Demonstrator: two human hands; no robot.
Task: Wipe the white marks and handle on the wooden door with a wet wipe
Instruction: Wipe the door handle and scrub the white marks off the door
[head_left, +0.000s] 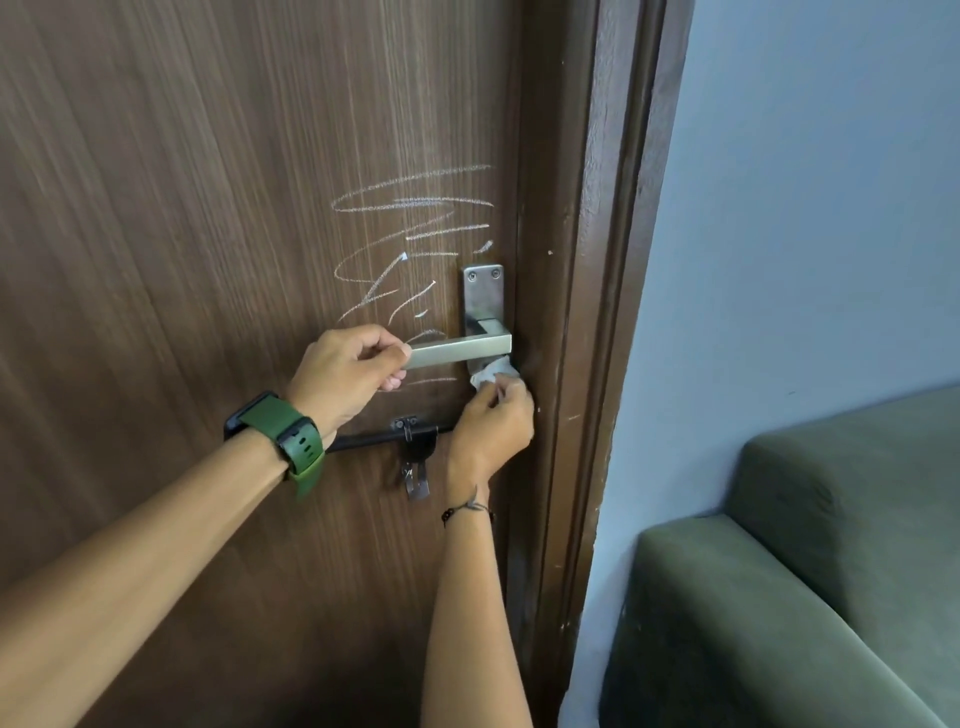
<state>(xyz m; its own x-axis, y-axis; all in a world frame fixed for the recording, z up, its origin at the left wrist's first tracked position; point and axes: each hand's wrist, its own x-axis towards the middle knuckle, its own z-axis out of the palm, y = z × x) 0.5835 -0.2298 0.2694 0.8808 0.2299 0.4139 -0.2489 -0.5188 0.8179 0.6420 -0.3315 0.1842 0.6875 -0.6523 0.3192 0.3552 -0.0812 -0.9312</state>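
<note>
Two hands work at the door (208, 208), a dark brown panel with vertical grain that fills most of the view. The left hand (348, 371) grips the free end of the handle (457, 351), a square steel lever lying level, with the fingers (387, 358) curled shut around its tip. The lever runs right to a steel plate (483, 293) fixed by two screws near the door's right edge. The right hand (493, 421) comes up from below and pinches the wipe (491, 373) — a small crumpled white wad — between its fingertips, pressing it against the lower part of the plate just under the lever's inner end. White marks (410, 228) scrawl across the wood above and left of the plate: long loops on top, shorter slanted strokes lower down, a few reaching the lever, and one faint line showing just below it. A green watch (280, 434) sits on the left wrist, and a thin dark cord with beads (467, 509) circles the right wrist. Below the hands a black bolt (374, 441) runs level across the door, partly hidden by both wrists, with a small metal tab hanging under it. To the right stands the brown frame (597, 312), scuffed with pale specks, then a pale blue wall (805, 208). A green sofa (779, 597) fills the lower right corner — its arm sits close to the wall's edge.
</note>
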